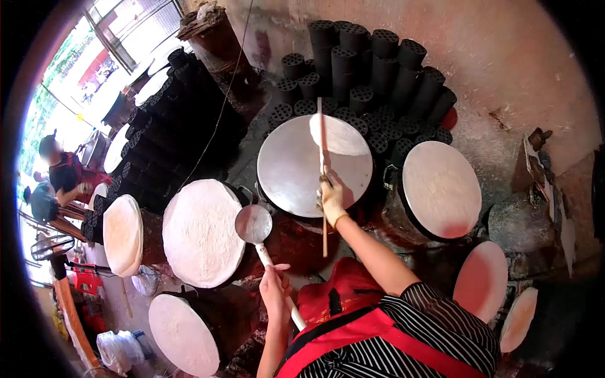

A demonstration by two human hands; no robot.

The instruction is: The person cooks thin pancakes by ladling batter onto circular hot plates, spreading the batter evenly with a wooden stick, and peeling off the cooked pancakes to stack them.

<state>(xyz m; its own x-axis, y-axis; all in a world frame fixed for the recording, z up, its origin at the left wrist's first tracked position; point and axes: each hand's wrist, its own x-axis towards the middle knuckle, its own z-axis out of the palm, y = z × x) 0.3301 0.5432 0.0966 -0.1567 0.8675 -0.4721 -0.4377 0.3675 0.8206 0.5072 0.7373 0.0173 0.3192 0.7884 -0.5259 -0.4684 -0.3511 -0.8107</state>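
Note:
My right hand, in a pale glove, is closed round a long thin wooden stick above a round metal griddle. White batter covers the griddle's far right part, partly under the stick. My bare left hand grips the white handle of a ladle. The ladle's round bowl is beside the right edge of a griddle covered with a white sheet. To the right of the metal griddle stands another covered griddle.
Stacked black perforated cylinders stand behind the metal griddle, with more at the left. Further pale round sheets lie at lower left and lower right. A rusty drum stands behind. People are at far left.

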